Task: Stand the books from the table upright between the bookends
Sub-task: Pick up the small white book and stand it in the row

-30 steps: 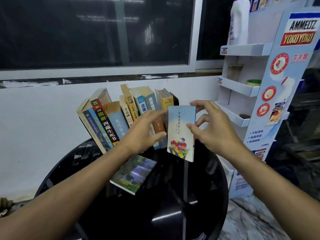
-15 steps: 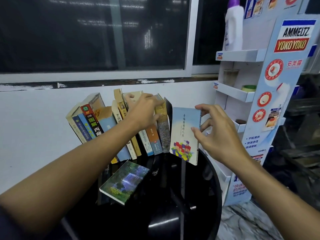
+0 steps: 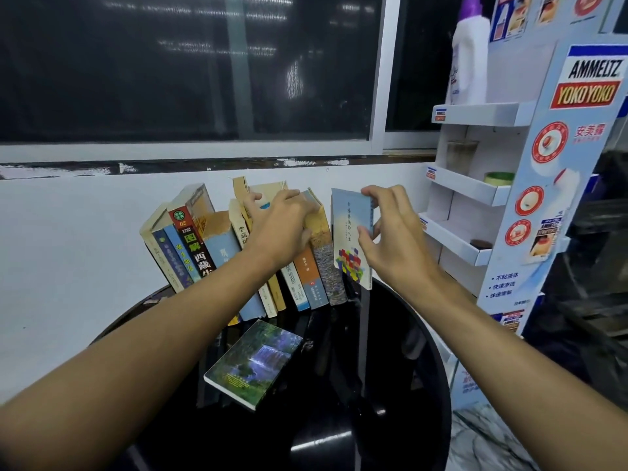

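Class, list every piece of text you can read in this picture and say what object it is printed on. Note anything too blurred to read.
"AMMELTZ" and "YOKOYOKO": side panel of the white cardboard display stand.
"安美露": same panel, beside the top red circle.
"02" and "图解 西藏生": spine of the red-and-black book in the leaning row.
Title on the pale blue book with coloured cubes, held by the right hand: too small to read.
Other spines and the white plastic bottle's label: blurred.

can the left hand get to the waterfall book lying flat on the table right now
Probably not at once: the left hand is pressed against the row of books. The waterfall book lies flat, nothing on top, just under that forearm, so once the hand lets go the way looks free.
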